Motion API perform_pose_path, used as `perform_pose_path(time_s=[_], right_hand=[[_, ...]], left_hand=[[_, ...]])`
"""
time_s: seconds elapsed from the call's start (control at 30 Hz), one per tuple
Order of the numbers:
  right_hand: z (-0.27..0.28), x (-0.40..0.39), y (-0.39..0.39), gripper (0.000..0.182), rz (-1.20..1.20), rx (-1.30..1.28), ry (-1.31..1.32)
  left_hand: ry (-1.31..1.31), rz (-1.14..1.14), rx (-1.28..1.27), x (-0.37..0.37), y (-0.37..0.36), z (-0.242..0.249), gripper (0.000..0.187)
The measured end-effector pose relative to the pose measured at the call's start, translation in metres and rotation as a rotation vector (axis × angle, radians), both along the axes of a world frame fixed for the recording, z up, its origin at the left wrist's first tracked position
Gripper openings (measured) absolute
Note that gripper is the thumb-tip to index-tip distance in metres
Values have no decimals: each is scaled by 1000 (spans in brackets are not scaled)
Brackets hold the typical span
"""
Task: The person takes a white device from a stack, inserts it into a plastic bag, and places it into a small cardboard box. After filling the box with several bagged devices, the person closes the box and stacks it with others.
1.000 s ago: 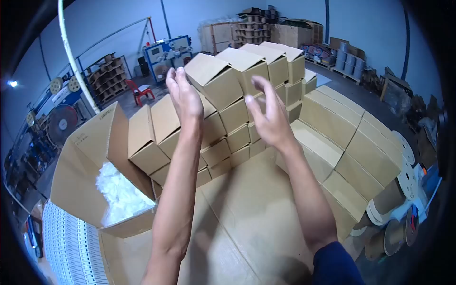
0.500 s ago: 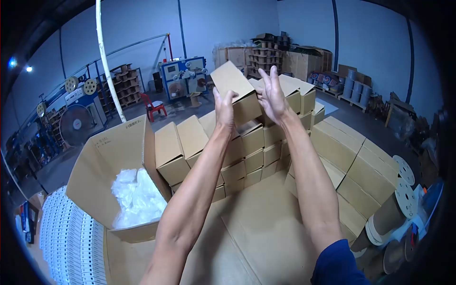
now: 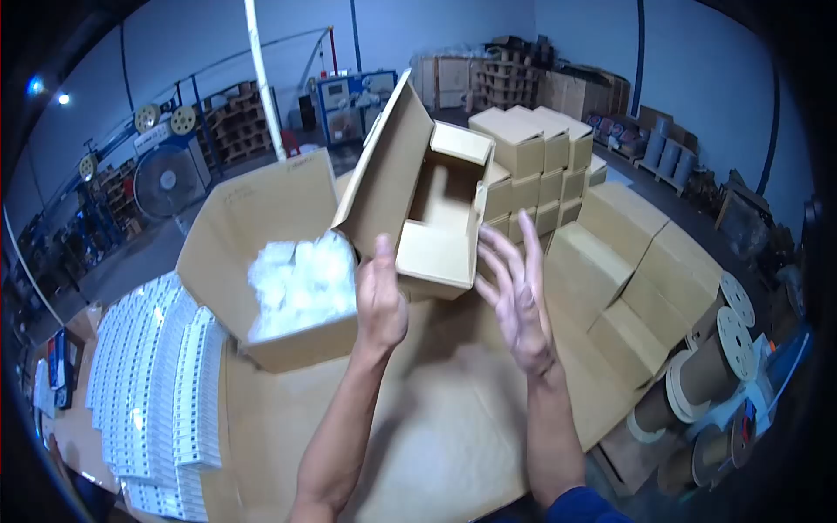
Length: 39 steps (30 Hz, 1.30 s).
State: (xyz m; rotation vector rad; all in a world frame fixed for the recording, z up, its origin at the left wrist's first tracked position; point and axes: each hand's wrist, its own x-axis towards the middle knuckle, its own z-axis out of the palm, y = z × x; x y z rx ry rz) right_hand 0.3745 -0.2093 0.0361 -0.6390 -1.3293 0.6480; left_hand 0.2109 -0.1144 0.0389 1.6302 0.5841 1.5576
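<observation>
A small cardboard box (image 3: 440, 248) is tilted in the air with its lid swung up to the left and its inside showing, with no contents visible. My left hand (image 3: 381, 305) is closed on its lower left corner, thumb up. Beside the box's right side, my right hand (image 3: 519, 305) has its fingers spread and holds nothing. Behind the box stand stacked closed cardboard boxes (image 3: 519, 144). To the left is a large open carton (image 3: 253, 209) with clear plastic bags (image 3: 305, 283) inside.
White labelled strips (image 3: 139, 375) lie in rows at the left. More cardboard boxes (image 3: 641, 270) sit on the right of the cardboard-covered surface (image 3: 436, 427), beside large spools (image 3: 715, 344). Machines and a fan (image 3: 166, 180) stand in the background.
The small box has come nearer and turned, and its lid is now open. Both hands are lower in view, and the view has shifted, so the large carton appears further right.
</observation>
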Motion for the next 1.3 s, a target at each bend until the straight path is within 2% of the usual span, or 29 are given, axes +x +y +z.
perform_pose_path(time_s=[0.03,0.07,0.13,0.23,0.27,0.37,0.4,0.5,0.53,0.57,0.63,0.67,0.77,0.8,0.9,1.0,1.1,1.3], right_hand=[[-20,-16,-19,110,33,-66,64],[-40,-31,-35,108,58,-129,99],[-76,-64,-61,102,76,-252,181],[-122,-91,-79,96,2,-454,28],[-127,-100,-83,92,-70,-517,15],[-151,-100,-80,85,-690,-463,-658],[-157,-99,-76,79,-749,-375,-676],[-158,-95,-56,79,-585,-328,-842],[-165,-93,-43,78,-494,-353,-793],[-175,-91,-30,77,-451,-351,-853],[-184,-94,-12,71,-275,-350,-700],[-195,-97,-7,70,-293,-367,-668],[-213,-107,5,68,-352,-395,-603],[-213,-110,4,69,-384,-393,-598],[-217,-115,15,70,-407,-350,-558],[-212,-114,35,70,-387,-341,-541],[-217,-111,67,69,-381,-287,-564],[-210,-107,94,75,-353,-380,-618]], left_hand=[[44,2,-86,-24,-12,-22,56],[-91,134,-53,-29,-29,-39,59],[-58,207,-122,-68,-53,-86,52],[-9,328,-204,-109,-84,-138,46],[-9,371,-222,-118,-87,-151,44],[154,380,-367,-163,-88,-188,42],[101,383,-307,-167,-85,-195,40],[169,314,-344,-192,-65,-222,40],[153,218,-414,-201,-54,-232,33],[85,225,-415,-200,-46,-243,30],[-64,248,-406,-190,-34,-230,29],[-51,269,-612,-189,-41,-217,34],[72,446,-259,-186,-57,-204,32],[228,364,-393,-199,-64,-208,39],[569,437,-164,-182,-92,-206,49],[535,572,-135,-165,-76,-208,56],[475,625,-118,-158,-45,-213,54],[484,709,-107,-156,-14,-221,44]])
